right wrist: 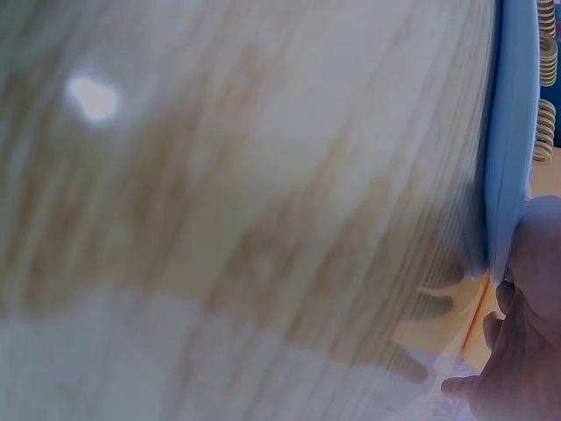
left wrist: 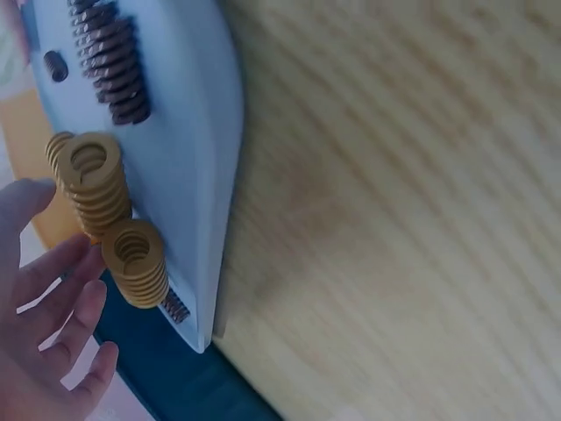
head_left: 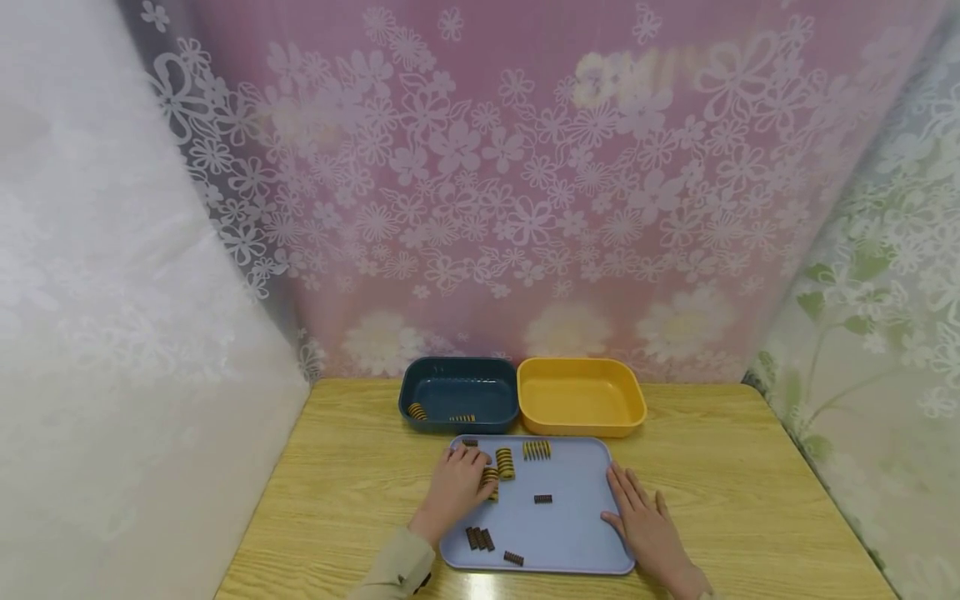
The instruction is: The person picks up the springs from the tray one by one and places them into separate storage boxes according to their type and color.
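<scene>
My left hand (head_left: 457,483) is over the left side of the pale blue tray (head_left: 577,533), beside a yellow coil spring (head_left: 490,485). In the left wrist view its fingers are spread and loosely bent, with fingertips right at the yellow springs (left wrist: 136,267) and the thumb beside another standing spring (left wrist: 92,180). Two more yellow springs, one upright (head_left: 505,464) and one lying (head_left: 536,451), are near the far rim. Small dark springs (head_left: 480,539) lie toward the front left, and another (head_left: 543,499) near the middle. My right hand (head_left: 648,525) rests with extended fingers along the tray's right rim.
Behind the tray stand a dark blue bin (head_left: 457,427) with yellow springs (head_left: 417,412) inside and, touching its right side, a yellow bin (head_left: 581,429). The wooden table (head_left: 337,500) is enclosed by flowered curtains (head_left: 525,208) at the back and sides.
</scene>
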Motion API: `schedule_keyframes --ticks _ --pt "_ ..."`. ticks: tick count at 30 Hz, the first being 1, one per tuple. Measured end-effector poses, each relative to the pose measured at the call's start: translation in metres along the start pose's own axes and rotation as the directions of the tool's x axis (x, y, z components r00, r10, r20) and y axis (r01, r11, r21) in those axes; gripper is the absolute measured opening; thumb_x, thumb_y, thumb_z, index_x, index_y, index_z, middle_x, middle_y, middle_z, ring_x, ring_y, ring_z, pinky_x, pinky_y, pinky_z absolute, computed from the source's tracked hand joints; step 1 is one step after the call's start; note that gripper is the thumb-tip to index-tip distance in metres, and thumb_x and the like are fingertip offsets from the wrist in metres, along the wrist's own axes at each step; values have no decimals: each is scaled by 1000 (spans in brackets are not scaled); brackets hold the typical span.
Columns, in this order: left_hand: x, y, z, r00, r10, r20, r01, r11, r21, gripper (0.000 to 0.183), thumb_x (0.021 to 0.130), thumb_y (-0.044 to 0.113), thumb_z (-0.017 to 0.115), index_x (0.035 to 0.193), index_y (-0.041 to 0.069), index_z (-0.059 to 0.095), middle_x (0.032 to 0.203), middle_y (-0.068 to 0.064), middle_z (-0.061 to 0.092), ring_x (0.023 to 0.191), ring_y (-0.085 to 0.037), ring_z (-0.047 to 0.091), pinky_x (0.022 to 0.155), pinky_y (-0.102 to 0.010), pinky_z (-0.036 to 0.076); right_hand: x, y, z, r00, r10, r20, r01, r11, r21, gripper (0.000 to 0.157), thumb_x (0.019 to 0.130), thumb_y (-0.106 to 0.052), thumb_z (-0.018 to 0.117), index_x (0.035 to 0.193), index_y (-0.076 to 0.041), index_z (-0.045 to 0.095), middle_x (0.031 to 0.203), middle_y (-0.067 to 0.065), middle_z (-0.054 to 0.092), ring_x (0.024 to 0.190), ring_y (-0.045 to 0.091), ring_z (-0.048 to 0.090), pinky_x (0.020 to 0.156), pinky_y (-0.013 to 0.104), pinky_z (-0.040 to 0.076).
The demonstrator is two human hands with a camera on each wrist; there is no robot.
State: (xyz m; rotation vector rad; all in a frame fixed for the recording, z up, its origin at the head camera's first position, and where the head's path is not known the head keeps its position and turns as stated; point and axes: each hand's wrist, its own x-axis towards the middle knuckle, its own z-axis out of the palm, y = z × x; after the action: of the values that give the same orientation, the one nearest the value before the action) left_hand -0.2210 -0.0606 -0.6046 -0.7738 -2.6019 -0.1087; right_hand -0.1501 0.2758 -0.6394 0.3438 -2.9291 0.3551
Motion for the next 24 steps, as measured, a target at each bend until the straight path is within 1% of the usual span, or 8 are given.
schedule_keyframes --ticks 3,7,11,15,19,24 --pt "-2 3 2 998 -3 63 2 1000 3 40 84 52 78 105 19 70 104 2 69 103 -20 62 88 -42 50 0 0 -1 1000 5 15 -5 1000 1 66 97 -33 66 151 -1 44 159 16 39 144 42 37 104 76 29" --pt "-2 6 4 991 -8 136 6 1000 14 51 82 60 77 110 18 69 107 1 68 108 -20 61 90 -42 47 0 0 -2 1000 6 16 -6 1000 -3 66 97 -33 66 151 -1 44 159 16 39 144 42 37 104 76 29" --pt "-1 7 5 984 4 179 -13 999 50 58 78 64 78 113 18 68 109 1 67 108 -20 59 89 -40 46 1 1 -1 1000 5 15 -5 1000 1 66 97 -33 65 151 -1 43 159 16 39 144 42 37 104 76 29" --pt "-1 8 7 982 11 190 -25 997 71 60 77 64 79 113 19 67 109 1 66 107 -19 58 89 -38 45 0 2 1 1000 -2 -15 2 1000 18 66 96 -31 67 151 -1 44 158 16 40 143 42 38 103 76 29" --pt "-1 8 10 983 12 185 -26 997 74 62 76 66 78 112 17 67 108 1 66 106 -19 58 88 -38 45 0 1 1 999 -13 -40 13 1000 15 66 95 -31 68 149 -1 46 156 16 43 141 42 41 102 77 30" --pt "0 8 10 986 13 168 -25 997 70 64 75 68 78 111 16 66 107 -1 67 106 -20 59 87 -38 45 0 0 -1 1000 2 -10 -2 1000 6 65 96 -33 68 150 -2 46 157 17 42 142 42 40 103 76 30"
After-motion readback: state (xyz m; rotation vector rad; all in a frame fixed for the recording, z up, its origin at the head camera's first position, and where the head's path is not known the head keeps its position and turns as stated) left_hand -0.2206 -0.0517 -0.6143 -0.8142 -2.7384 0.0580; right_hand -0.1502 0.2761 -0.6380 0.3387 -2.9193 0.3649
